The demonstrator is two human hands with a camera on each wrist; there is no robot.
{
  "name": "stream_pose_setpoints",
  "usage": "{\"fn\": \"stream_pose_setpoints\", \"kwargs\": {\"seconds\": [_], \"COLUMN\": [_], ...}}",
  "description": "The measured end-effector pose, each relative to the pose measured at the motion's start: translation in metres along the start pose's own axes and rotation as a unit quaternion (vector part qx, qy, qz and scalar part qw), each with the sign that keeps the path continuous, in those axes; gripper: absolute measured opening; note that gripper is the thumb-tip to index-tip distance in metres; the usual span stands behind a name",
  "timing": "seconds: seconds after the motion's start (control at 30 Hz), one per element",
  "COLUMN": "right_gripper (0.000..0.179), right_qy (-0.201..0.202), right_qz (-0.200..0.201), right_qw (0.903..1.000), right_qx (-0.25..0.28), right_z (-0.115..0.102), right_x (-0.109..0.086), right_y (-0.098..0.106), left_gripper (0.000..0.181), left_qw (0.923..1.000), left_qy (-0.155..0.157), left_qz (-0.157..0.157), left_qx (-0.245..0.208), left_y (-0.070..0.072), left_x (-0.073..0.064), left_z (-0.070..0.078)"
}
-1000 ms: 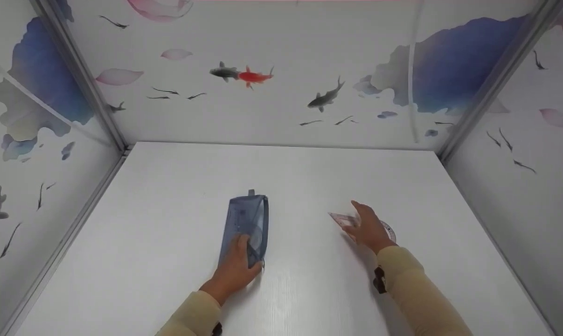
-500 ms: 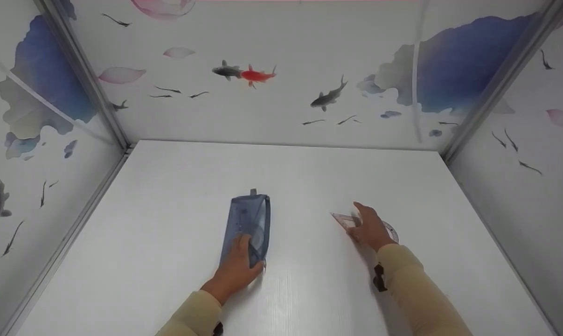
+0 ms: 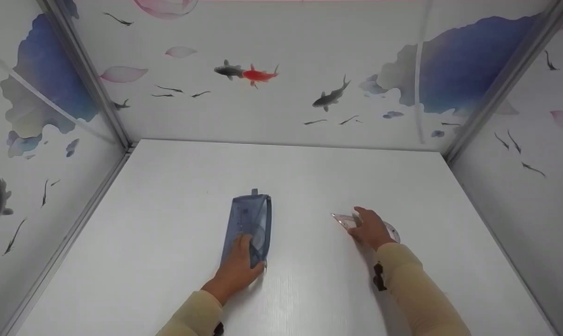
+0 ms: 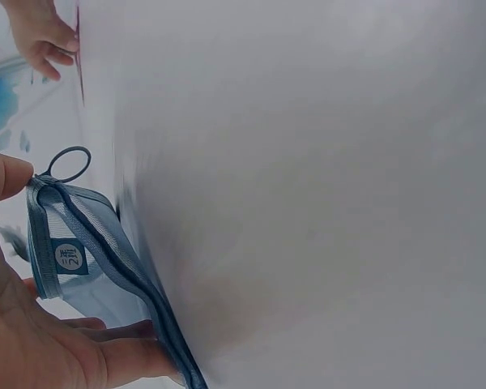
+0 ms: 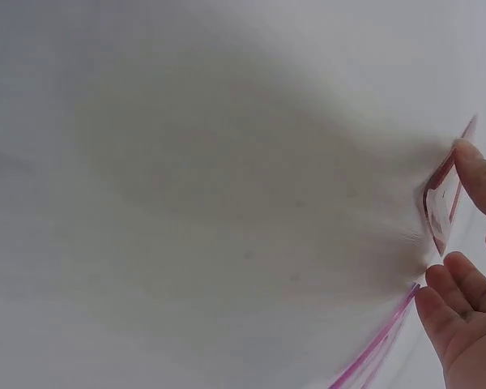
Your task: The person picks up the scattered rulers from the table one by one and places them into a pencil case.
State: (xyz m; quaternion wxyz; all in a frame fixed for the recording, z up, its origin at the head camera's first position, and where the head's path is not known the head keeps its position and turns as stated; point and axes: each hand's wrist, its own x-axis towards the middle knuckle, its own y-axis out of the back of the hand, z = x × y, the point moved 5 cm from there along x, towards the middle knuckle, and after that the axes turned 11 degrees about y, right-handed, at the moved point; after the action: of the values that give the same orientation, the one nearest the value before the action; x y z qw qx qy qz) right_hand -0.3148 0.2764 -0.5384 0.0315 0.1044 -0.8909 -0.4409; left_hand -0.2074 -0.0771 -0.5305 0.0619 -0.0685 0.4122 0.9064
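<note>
A blue translucent mesh pencil case with a zipper along its right side lies on the white table. My left hand grips its near end. In the left wrist view, thumb and fingers bracket the case end, which shows a small label and a zipper-pull loop. My right hand is over a clear set square with reddish markings. Its thumb touches the set square in the right wrist view, the fingers loosely bent and apart from the thumb. Beside these fingers lies a clear protractor, partly hidden by the hand.
The white table is enclosed by a back wall and side walls, printed with fish, petals and blue patches. Metal posts stand at the corners. A pink edge shows low in the right wrist view.
The right hand's forward fingers have dipped slightly toward the set square. The left hand and the pencil case stay put; the whole head view has shifted a little.
</note>
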Motion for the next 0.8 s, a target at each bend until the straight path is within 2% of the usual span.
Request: {"fn": "stream_pose_setpoints", "kwargs": {"seconds": [0.23, 0.37, 0.8], "right_gripper": [0.068, 0.068, 0.065], "right_qy": [-0.017, -0.023, -0.008], "right_qz": [-0.008, -0.009, 0.002], "right_qw": [0.9997, 0.9995, 0.9998], "right_qx": [-0.018, -0.022, -0.019], "right_z": [-0.001, -0.002, -0.0077], "right_x": [0.0033, 0.0033, 0.0024], "right_y": [0.0008, 0.0008, -0.0003], "left_gripper": [0.069, 0.069, 0.069], "left_qw": [0.9998, 0.9999, 1.0], "left_qy": [-0.016, -0.008, -0.004], "left_qz": [0.009, 0.007, 0.005], "left_qx": [0.0, 0.002, 0.005], "left_y": [0.0023, 0.002, 0.0007], "left_x": [-0.0022, -0.0021, -0.0005], "left_z": [0.0028, 0.0029, 0.0019]}}
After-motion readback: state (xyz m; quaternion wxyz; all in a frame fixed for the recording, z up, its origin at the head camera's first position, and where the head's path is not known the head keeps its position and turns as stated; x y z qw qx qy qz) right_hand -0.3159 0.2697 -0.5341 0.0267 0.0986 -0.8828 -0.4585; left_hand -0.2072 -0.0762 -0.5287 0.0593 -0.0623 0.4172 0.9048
